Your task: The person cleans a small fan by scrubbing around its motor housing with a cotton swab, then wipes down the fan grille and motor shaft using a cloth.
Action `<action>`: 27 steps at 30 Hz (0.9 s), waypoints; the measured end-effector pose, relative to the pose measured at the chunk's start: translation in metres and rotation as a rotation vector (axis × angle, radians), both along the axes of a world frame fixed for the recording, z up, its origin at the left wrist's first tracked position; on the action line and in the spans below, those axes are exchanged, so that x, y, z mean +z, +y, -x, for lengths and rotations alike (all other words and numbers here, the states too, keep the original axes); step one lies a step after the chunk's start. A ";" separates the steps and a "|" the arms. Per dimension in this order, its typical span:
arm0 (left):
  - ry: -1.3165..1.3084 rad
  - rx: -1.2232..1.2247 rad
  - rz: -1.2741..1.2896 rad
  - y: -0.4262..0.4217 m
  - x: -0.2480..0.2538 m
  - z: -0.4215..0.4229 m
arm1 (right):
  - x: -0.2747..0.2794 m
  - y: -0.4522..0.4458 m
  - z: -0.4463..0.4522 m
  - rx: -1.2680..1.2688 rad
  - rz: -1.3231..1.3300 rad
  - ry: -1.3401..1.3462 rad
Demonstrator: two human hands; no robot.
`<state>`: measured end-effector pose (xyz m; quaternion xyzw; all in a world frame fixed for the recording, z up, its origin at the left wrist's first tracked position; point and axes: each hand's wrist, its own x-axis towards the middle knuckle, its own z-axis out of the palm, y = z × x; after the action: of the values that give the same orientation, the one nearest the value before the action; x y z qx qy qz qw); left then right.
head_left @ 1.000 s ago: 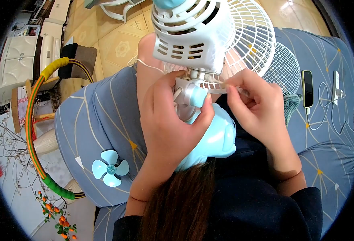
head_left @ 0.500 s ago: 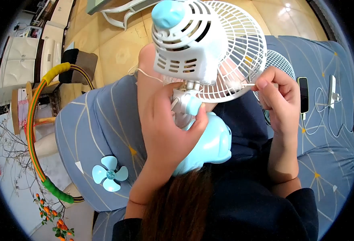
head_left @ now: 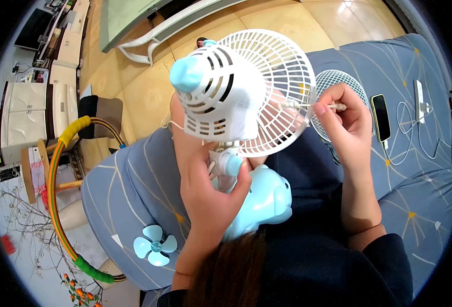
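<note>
While the left hand [head_left: 208, 192] clamps the neck [head_left: 222, 165] of a white fan [head_left: 244, 94] above the lap [head_left: 308, 166], the right hand [head_left: 348, 120] pinches a thin stick [head_left: 340, 107] at its cage [head_left: 282, 61], where a light touch suits best.

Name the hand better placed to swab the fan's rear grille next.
The right, I'd judge: the right hand pinches the cotton swab at the white rear grille, while the left hand is occupied gripping the fan neck, its thumb by the blue knob.

Dark short-sleeved top [head_left: 313, 268], long brown hair [head_left: 228, 273], navy legwear [head_left: 308, 166], bare left hand [head_left: 204, 192], bare right hand [head_left: 346, 125]
</note>
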<state>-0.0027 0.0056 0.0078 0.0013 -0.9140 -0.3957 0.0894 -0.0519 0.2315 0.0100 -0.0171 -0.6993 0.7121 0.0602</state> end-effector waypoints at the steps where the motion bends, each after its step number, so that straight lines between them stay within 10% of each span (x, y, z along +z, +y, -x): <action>1: -0.018 0.004 -0.017 0.000 -0.001 0.001 | 0.004 0.003 0.001 0.018 -0.011 -0.022; 27: 0.142 -0.069 0.079 -0.006 -0.003 0.008 | 0.004 0.036 0.036 0.159 0.156 0.119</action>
<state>-0.0112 -0.0005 0.0047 -0.0618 -0.9197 -0.3614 0.1404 -0.0875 0.2676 0.0144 0.0762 -0.6360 0.7667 0.0433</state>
